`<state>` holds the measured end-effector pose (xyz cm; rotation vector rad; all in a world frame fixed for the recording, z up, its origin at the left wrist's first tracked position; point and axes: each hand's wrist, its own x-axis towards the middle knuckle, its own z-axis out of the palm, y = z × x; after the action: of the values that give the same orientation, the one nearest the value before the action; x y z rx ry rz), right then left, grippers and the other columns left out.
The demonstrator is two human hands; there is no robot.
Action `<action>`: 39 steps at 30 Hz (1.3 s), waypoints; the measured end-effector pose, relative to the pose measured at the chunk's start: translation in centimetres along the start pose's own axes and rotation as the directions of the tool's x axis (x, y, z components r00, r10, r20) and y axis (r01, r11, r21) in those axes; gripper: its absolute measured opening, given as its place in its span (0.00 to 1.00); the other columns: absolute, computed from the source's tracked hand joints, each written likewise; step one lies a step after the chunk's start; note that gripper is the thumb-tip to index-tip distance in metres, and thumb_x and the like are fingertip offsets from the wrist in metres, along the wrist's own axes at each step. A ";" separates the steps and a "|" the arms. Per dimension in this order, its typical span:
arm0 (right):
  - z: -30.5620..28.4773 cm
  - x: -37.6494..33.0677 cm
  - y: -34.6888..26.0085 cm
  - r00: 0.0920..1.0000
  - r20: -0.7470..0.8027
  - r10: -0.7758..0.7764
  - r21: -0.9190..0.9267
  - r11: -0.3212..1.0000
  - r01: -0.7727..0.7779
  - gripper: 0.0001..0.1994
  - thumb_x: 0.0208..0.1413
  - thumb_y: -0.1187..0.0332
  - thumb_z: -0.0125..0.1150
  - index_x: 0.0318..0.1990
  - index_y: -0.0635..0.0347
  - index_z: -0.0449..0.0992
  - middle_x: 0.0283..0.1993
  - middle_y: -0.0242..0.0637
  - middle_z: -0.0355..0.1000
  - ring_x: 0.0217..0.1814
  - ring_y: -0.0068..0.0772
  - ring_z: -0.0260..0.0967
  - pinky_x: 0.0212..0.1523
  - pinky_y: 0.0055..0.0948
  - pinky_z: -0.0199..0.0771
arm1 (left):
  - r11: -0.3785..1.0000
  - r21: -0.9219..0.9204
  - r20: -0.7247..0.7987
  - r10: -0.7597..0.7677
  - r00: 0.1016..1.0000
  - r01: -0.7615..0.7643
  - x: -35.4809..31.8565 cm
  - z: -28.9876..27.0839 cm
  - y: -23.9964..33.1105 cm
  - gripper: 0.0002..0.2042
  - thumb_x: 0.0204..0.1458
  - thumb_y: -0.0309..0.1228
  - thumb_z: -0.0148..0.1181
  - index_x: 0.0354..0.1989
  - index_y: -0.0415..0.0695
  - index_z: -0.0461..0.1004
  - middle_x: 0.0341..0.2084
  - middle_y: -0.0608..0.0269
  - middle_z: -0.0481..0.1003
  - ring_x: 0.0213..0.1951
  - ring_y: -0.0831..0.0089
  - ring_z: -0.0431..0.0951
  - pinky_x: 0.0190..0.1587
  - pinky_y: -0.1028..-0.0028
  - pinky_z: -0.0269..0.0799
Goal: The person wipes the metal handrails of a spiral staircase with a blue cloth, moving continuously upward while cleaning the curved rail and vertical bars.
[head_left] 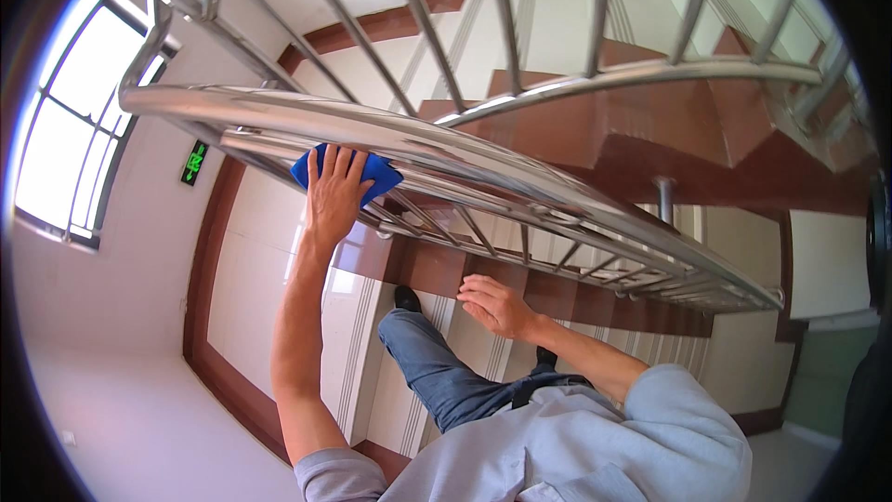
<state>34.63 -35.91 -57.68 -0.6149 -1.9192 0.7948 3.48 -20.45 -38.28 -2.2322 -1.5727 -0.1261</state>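
My left hand [332, 197] reaches forward and presses a folded blue cloth [379, 177] against the side of the shiny steel handrail [372, 125]. Its fingers spread over the cloth, which sticks out on both sides of them; the thumb is mostly hidden. My right hand [499, 305] hovers over the stairs in front of my body, apart from the railing. Its fingers are loosely bent, and nothing shows in them.
Steel balusters [525, 242] run below the handrail, along the stair edge. I stand on pale steps [390, 409] with dark stripes. Another flight [548, 19] rises beyond the railing. At the left are a white wall [102, 307], a barred window [79, 121] and a green lit sign [194, 163].
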 end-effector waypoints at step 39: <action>-6.7 -10.0 -3.8 0.929 -0.147 0.339 -0.087 0.931 -0.354 0.09 0.69 0.68 0.68 0.47 0.66 0.87 0.49 0.49 0.84 0.52 0.53 0.83 0.53 0.42 0.84 | 0.611 -0.755 -0.274 -0.623 0.733 0.238 -7.9 11.6 28.8 0.15 0.60 0.28 0.70 0.56 0.47 0.85 0.50 0.54 0.85 0.50 0.49 0.84 0.51 0.59 0.80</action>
<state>44.66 -43.56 -58.15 -1.0727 -1.7665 0.8458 25.29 -31.21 -59.11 -1.8763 -1.9009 -1.5679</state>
